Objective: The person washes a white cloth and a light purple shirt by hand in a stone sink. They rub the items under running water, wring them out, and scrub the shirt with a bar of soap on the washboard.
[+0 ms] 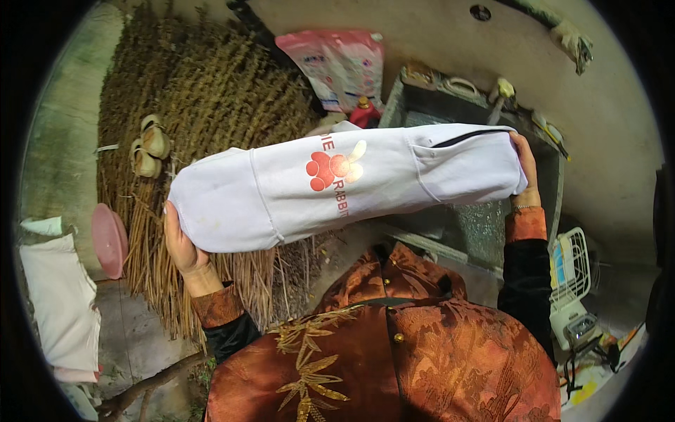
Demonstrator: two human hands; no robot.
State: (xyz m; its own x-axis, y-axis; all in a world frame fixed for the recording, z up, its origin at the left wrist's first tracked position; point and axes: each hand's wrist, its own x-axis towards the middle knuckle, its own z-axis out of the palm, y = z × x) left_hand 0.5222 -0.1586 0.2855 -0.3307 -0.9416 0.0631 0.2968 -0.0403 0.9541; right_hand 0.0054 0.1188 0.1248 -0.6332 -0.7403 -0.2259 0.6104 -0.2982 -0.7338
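A white fabric garment (295,195), folded into a long band, stretches across the view in front of my chest. It bears a red and pale rabbit-like print with lettering, and a dark gap runs along a fold near its right end. My left hand (187,258) grips the lower left end, thumb along the edge. At the other end my right hand (526,166) holds the fabric, its fingers partly hidden behind. The cloth hangs above the floor and covers part of a grey stone-like sink (477,232).
Dried stalks (211,89) lean at the left, with pale shoes (150,147) on them. Beside these are a pink basin (109,241) and white cloth (63,306). A pink-and-white bag (343,68) and red bottle (364,112) stand behind. A branch (153,382) lies lower left; a white wire-guarded appliance (572,274) stands right.
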